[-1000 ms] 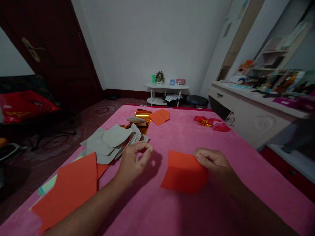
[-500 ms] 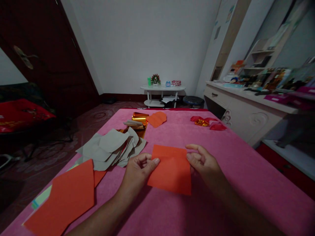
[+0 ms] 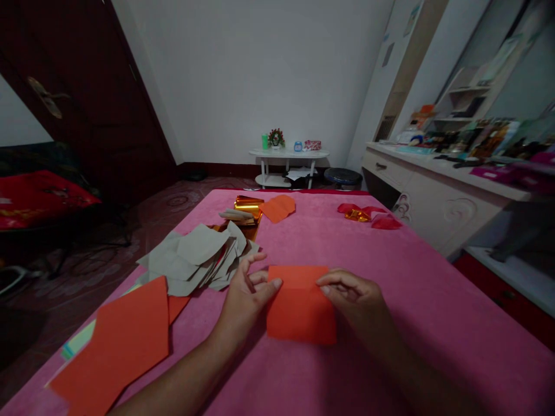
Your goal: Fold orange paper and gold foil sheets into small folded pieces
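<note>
A squarish orange paper (image 3: 300, 315) is held above the pink tablecloth (image 3: 416, 346), a faint crease running across its upper part. My left hand (image 3: 249, 292) pinches its left edge between thumb and fingers, the index finger raised. At the upper right edge, my right hand (image 3: 353, 292) grips it between thumb and fingertips. Left of my left hand lies a pile of grey paper pieces (image 3: 191, 254). Larger orange sheets (image 3: 125, 341) rest at the near left, partly over pale green ones.
Gold foil (image 3: 248, 206) and an orange cut piece (image 3: 280, 208) lie toward the far edge. Red petal-like pieces with gold (image 3: 368, 215) sit far right. Beyond stand a small white table (image 3: 288, 154) and, at right, a white dresser (image 3: 433, 190).
The orange paper has straightened and dropped slightly at its top, where a crease now shows. My right hand has shifted left along its upper edge. My left index finger has lifted.
</note>
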Available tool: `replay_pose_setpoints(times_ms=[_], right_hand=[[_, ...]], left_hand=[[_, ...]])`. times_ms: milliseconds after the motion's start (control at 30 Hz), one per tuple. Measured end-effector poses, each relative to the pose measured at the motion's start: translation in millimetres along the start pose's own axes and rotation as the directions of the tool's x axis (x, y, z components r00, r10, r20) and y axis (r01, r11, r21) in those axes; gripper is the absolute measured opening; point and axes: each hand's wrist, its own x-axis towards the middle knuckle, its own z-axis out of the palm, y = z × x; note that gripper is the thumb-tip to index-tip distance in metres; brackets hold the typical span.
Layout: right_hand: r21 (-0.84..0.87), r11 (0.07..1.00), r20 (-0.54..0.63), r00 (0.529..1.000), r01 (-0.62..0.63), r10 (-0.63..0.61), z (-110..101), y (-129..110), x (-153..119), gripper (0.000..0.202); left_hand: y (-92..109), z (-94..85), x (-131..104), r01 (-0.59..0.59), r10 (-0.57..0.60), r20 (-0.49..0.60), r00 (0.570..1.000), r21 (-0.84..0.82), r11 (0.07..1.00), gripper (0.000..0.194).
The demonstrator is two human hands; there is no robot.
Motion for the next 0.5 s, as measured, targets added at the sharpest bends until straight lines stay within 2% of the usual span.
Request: replay_pose_setpoints(times_ms=[67, 167, 233, 367, 500], right_hand=[[-0.013, 0.999, 0.048, 0.998, 0.052, -0.051, 1.0, 0.8, -1.1, 0.008], [0.064, 0.996, 0.149, 0.987, 0.055, -0.064, 2.0, 1.6, -2.7, 0.020], [0.132, 0.991, 0.214, 0.976, 0.009, -0.037, 2.3, 2.8, -4.2, 0.027], [0.092, 0.993, 0.232, 0.971, -0.076, 0.053, 1.9, 6.6, -7.2, 0.036], [0.083, 0.991, 0.205, 0.975, -0.108, 0.089, 2.3, 6.2, -8.3, 0.039]], left_hand=[[2.8, -1.1, -0.1, -0.015, 0.016, -0.025, 1.000, 0.057, 0.998, 0.060], [3.9, -2.4, -0.4, -0.036, 0.035, 0.009, 0.999, 0.143, 0.989, 0.034], [2.7, -3.2, -0.5, -0.057, 0.046, 0.063, 0.997, 0.184, 0.981, 0.024], [-1.9, -5.9, -0.2, -0.106, 0.068, 0.166, 0.984, 0.232, 0.967, 0.031], [-4.0, -5.0, -1.4, -0.108, 0.060, 0.252, 0.966, 0.179, 0.978, 0.042]])
